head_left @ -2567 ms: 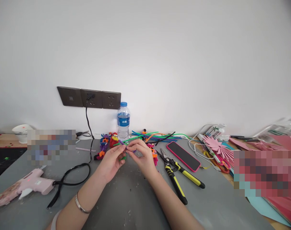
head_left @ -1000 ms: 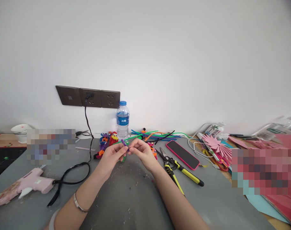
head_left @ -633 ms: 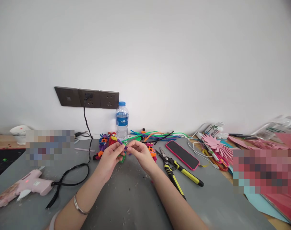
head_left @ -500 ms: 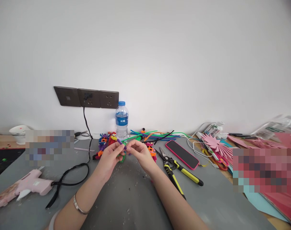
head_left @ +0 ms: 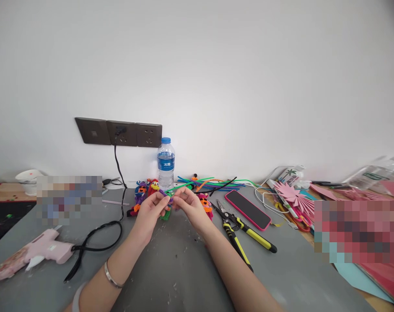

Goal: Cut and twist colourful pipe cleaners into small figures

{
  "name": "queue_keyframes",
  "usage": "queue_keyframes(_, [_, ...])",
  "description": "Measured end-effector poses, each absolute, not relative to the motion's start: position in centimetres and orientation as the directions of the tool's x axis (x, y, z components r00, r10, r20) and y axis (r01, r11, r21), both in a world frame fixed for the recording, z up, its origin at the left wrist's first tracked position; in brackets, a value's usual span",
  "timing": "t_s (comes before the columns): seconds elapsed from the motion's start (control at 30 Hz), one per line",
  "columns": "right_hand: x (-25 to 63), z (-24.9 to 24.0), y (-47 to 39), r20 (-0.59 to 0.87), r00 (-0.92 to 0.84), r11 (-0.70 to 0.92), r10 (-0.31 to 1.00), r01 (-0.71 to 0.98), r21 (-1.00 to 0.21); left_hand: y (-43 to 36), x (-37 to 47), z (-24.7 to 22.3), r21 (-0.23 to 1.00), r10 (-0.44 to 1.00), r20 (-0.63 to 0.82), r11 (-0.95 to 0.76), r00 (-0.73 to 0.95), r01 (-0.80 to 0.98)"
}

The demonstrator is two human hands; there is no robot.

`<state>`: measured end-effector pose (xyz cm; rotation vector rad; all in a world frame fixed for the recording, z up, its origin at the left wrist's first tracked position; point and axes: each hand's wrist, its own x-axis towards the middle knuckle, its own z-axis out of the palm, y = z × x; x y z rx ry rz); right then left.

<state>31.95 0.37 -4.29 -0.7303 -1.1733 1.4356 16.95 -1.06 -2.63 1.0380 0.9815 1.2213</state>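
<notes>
Pinched between the fingertips of both hands is a short purple pipe cleaner (head_left: 166,193), mostly covered by the fingers. My left hand (head_left: 151,212) is closed on its left part, and my right hand (head_left: 189,209) pinches its right end close by. Just behind the hands stand several small pipe cleaner figures: a purple and blue one (head_left: 140,193), a red one with a yellow face (head_left: 154,186), and a pink and orange one (head_left: 205,203) partly behind my right hand. Something green (head_left: 165,214) shows below the fingertips.
A water bottle (head_left: 166,162) stands by the wall, with loose pipe cleaners (head_left: 213,184) beside it. Yellow-black pliers (head_left: 239,227) and a phone (head_left: 248,209) lie to the right. At left are a pink glue gun (head_left: 44,249) and a black cord (head_left: 96,249); folded pink paper (head_left: 294,195) lies far right.
My right hand's fingers have shifted slightly lower and more closed at the purple pipe cleaner. The whole view has moved a little; the other things lie where they were.
</notes>
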Motion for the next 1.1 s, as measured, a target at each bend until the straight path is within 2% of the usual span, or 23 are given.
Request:
queue_keyframes(0.13, [31.3, -5.0, 0.7, 0.099, -0.023, 0.085, 0.995, -0.333, -0.939, -1.2, 17.2, -2.8, 0.966, 0.998, 0.025, -0.039, -0.057, -0.254])
queue_keyframes(0.3, [30.5, -4.6, 0.0, 0.170, -0.003, 0.164, 0.985, -0.244, -0.956, -1.2, 17.5, -3.0, 0.964, 0.990, 0.048, -0.081, -0.132, -0.255])
queue_keyframes(0.47, [29.4, -4.3, -1.1, 0.182, 0.083, 0.193, 0.980, -0.171, -0.966, -1.3, 17.5, -3.6, 0.963, 0.981, 0.091, -0.130, -0.170, -0.234])
queue_keyframes(0.77, [29.3, -4.1, -1.2, 0.193, 0.023, 0.192, 0.981, -0.278, -0.941, -1.4, 17.5, -3.4, 0.965, 0.985, 0.083, -0.117, -0.150, -0.236])
queue_keyframes(0.93, [29.3, -3.9, -1.4, 0.212, 0.048, 0.218, 0.976, -0.209, -0.953, -1.5, 17.5, -3.2, 0.973, 0.984, 0.140, -0.158, -0.114, -0.166])
queue_keyframes(1.1, [29.4, -4.0, -1.5, 0.252, 0.063, 0.256, 0.966, -0.070, -0.964, -1.5, 17.4, -3.2, 0.980, 0.982, 0.166, -0.174, -0.087, -0.097])
